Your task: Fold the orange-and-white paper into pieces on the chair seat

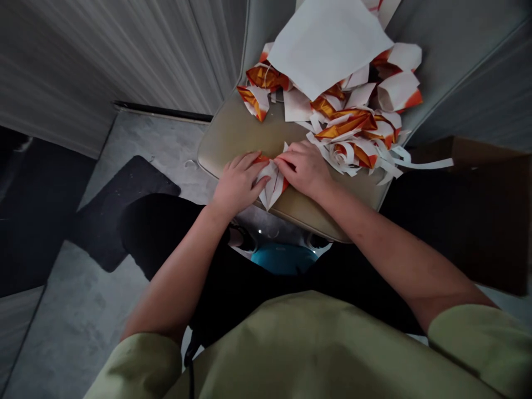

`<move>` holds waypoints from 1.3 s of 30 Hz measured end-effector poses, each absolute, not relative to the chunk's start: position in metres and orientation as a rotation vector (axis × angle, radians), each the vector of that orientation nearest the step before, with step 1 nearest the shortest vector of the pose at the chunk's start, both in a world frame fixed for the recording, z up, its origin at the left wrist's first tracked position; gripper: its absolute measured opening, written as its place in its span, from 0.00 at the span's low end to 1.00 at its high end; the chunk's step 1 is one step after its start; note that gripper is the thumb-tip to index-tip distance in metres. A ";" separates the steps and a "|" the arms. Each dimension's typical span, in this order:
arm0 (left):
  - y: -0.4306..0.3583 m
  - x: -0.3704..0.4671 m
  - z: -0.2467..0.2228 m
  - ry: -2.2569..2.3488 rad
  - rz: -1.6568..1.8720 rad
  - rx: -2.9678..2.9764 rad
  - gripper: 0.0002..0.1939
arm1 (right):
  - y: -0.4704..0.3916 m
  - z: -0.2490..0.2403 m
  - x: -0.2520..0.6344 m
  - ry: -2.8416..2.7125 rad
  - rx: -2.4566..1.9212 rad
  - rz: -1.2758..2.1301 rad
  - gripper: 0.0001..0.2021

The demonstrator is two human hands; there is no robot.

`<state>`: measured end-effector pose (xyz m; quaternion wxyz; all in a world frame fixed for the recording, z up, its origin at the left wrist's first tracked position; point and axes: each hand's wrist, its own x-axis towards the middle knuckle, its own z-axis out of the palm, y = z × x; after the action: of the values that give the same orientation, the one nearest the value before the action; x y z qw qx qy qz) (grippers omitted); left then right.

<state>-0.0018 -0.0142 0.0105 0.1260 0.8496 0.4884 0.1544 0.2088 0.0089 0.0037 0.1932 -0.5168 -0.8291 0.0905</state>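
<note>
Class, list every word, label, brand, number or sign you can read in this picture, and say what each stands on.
There are none to read.
Folded paper between the left hand and right hand: no writing visible.
White sheet: no writing visible.
Red marks at the top edge: cut off, too unclear to read.
Box: too dark to tell.

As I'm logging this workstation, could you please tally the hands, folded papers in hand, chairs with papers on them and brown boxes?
Left hand and right hand: 2
Folded paper in hand: 1
Chair: 1
Brown box: 1
Total: 5
</note>
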 end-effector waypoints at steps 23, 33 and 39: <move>-0.008 -0.001 -0.002 1.554 0.711 2.443 0.15 | 0.007 0.002 0.207 -2.361 -1.432 0.235 0.21; -0.008 0.000 -0.015 1.546 0.874 2.420 0.04 | 0.004 0.006 0.204 -2.458 -1.405 0.151 0.24; -0.008 0.002 -0.013 1.516 0.833 2.444 0.04 | 0.007 0.000 0.204 -2.458 -1.380 0.137 0.18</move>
<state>0.0024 -0.0085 -0.0131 0.0738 0.8141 0.5049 0.2774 0.2044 0.0074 0.0002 0.1591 -0.4826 -0.8599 0.0480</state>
